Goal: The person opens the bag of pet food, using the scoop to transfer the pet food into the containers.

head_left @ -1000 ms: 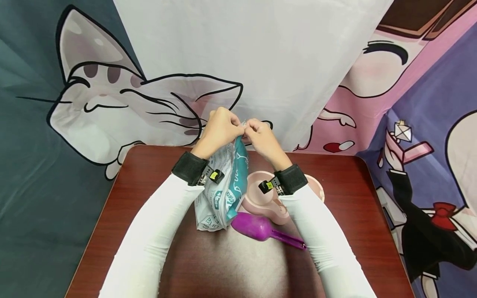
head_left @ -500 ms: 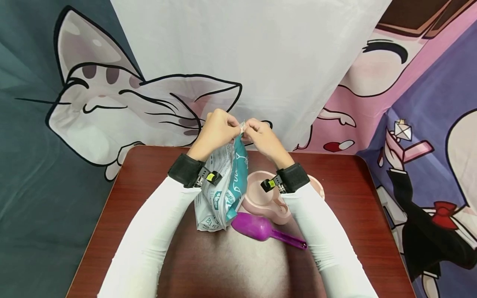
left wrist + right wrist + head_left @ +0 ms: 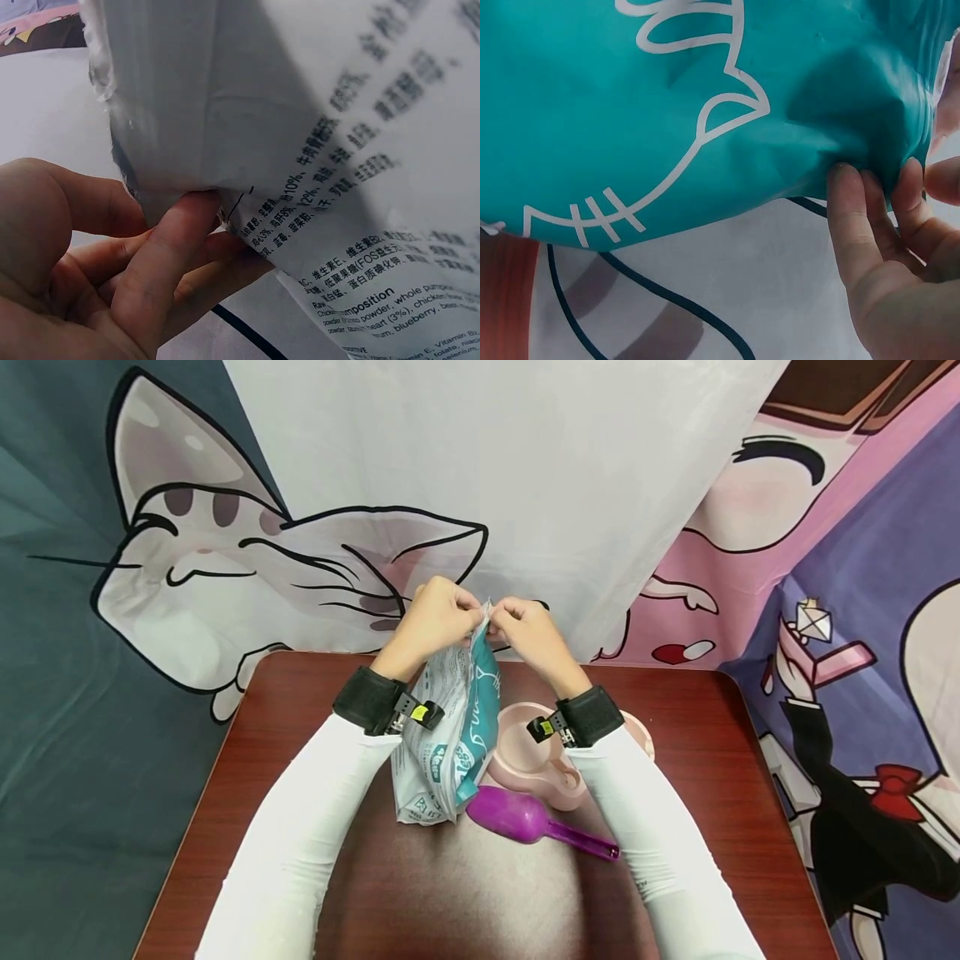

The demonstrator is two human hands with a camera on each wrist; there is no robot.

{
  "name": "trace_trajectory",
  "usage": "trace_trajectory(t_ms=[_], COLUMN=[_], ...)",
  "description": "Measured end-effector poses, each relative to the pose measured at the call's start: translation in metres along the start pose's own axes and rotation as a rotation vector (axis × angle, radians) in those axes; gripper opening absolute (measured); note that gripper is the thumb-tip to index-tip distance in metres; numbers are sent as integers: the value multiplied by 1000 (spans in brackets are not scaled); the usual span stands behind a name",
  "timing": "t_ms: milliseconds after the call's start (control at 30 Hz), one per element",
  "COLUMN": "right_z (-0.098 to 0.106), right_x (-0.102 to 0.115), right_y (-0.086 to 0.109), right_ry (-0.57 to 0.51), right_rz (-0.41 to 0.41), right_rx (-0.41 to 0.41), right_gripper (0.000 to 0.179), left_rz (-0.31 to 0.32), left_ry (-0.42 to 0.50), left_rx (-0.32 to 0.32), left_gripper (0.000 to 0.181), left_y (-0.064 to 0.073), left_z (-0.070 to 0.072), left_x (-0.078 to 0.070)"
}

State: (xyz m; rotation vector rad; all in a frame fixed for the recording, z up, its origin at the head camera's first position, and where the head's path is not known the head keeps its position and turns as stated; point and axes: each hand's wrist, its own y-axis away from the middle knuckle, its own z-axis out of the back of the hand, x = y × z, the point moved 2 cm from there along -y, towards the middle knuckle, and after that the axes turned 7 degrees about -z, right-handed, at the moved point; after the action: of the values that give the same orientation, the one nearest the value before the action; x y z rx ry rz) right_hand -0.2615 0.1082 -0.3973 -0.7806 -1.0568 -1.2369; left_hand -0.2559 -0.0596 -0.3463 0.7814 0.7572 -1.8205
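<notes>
A tall white and teal food bag (image 3: 450,735) with printed text stands upright on the table. My left hand (image 3: 441,614) pinches its top edge on the white side; in the left wrist view the thumb and fingers (image 3: 180,232) hold the film. At the teal side, my right hand (image 3: 528,631) pinches the top edge from the right, and its fingers (image 3: 847,210) press into the teal film in the right wrist view. The two hands are close together, with a strip of the bag's top between them. Whether the bag's mouth is parted cannot be seen.
A pale pink double bowl (image 3: 525,743) stands right of the bag, partly under my right wrist. In front lies a purple scoop (image 3: 517,815), its handle pointing right. The reddish-brown table (image 3: 697,793) meets printed curtains at the back and sides.
My left hand has shifted slightly left, and the gap between the hands has widened a little. More of the bag's top edge shows between them. Bowl and scoop stay put.
</notes>
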Motion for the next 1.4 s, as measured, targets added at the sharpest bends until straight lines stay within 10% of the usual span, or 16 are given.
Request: trace_trajectory(t_ms=[1400], right_z=[3], right_x=[4], right_y=[-15], right_ry=[-24], right_rz=[125], right_rx=[147], right_gripper=[34], left_rz=[-35], left_ry=[-89], left_rx=[-70], left_gripper=[22], left_y=[-5], left_z=[-7], left_x=[4])
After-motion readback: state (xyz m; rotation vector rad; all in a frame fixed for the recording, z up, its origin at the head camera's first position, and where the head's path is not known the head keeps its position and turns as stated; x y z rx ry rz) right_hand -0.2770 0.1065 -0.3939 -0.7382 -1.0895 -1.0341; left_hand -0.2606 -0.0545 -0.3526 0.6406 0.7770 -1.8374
